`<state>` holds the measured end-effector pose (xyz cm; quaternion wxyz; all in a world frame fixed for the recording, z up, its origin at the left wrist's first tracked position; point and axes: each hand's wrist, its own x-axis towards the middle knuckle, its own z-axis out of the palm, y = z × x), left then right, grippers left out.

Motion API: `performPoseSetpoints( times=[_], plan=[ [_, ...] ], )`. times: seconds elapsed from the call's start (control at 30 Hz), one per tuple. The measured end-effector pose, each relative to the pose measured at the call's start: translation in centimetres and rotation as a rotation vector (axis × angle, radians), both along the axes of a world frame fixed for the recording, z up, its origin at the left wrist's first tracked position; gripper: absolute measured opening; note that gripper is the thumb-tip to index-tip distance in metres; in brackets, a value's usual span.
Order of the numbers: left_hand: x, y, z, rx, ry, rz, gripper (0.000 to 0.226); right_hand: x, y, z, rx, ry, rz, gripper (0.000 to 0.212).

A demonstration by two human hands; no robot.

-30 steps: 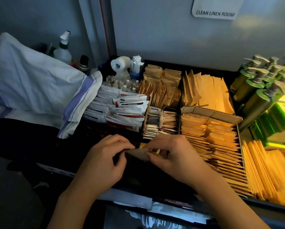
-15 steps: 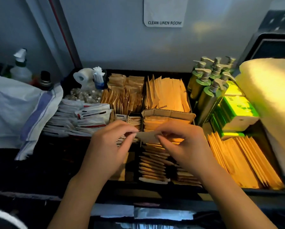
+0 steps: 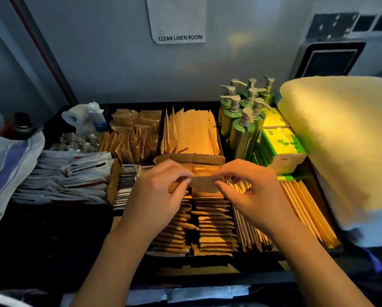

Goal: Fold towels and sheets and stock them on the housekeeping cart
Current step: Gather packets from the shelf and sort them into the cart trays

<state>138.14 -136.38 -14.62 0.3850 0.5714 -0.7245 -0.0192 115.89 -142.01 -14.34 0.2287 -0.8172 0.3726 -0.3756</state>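
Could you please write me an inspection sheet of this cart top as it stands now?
Surface: black cart tray, split into compartments.
Job's things: folded yellow towel at the right edge; striped white cloth at the left.
Clutter: rows of brown paper packets, white sachets, green pump bottles, green boxes, toilet roll.
Grippers: left hand and right hand pinch one small brown packet between them, above the packet rows.
Cables: nothing seen.
Surroundings: grey wall, sign reading CLEAN LINEN ROOM.
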Motion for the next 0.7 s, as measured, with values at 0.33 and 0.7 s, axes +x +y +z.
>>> performPoseSetpoints(
  times=[0.33, 0.7],
  plan=[
    [-1.9, -1.9, -1.0, 0.057, -0.037, 0.024, 0.021, -1.4, -2.3, -1.5, 0.030, 0.055, -0.023, 0.020],
    [-1.3, -1.4, -2.4, 0.087, -0.081, 0.088, 0.024, -0.6, -2.9, -3.0, 0.096, 0.200, -0.032, 0.023]
  ],
)
